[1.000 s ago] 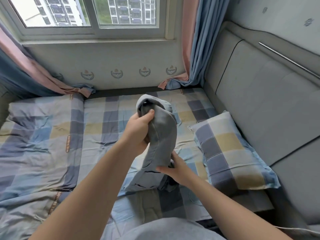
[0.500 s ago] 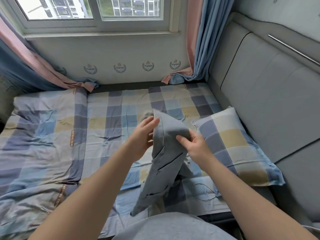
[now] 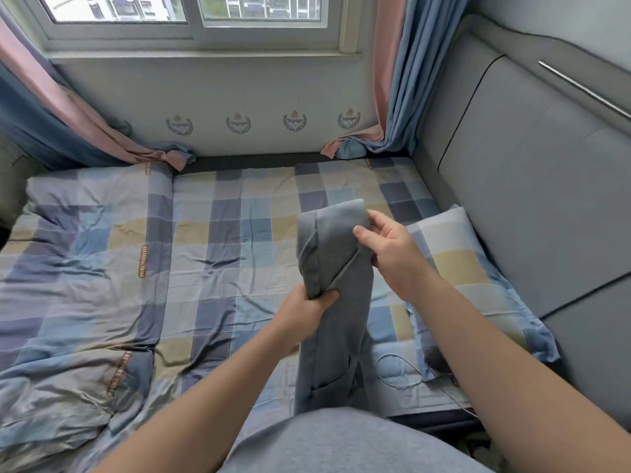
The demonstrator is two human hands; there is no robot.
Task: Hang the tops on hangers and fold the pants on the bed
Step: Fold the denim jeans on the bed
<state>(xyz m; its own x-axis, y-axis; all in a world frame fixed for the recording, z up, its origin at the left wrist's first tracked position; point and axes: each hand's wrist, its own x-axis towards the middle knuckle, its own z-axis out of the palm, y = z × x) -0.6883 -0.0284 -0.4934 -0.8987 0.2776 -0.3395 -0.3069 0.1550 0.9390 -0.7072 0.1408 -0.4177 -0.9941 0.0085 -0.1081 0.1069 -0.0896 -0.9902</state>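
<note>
Folding of the pants looks to be the step in hand. Grey-blue soft knit pants (image 3: 333, 254) are held up in the middle of the frame, above the checked blue, grey and yellow bed sheet (image 3: 239, 233), not yet laid on it. Their top part is doubled over into a flap. The rest hangs toward the bottom centre of the frame, where it passes out of sight behind the person's grey-clad front.

The left hand (image 3: 300, 312), below and left of centre, is closed round the lower corner of that flap, thumb across the cloth. The right hand (image 3: 389, 250), higher and right of centre, pinches the upper right edge between thumb and fingers. No hanger and no top is in sight.

As I judge it, the next move calls for bringing the doubled length down flat on the open sheet at centre with its edges kept matched. It should stay clear of the checked pillow (image 3: 457, 268) at the right and the rumpled checked quilt (image 3: 75, 268) at the left. A thin cord (image 3: 396, 367) lies on the sheet at lower right, near where the cloth hangs, and could catch.

Half a second ago the two hands were close together at the top of the cloth, at much the same height. Now the left hand sits lower, on the flap's bottom corner, and the right has the top. A second ago it was the reverse, left high and right low.
</note>
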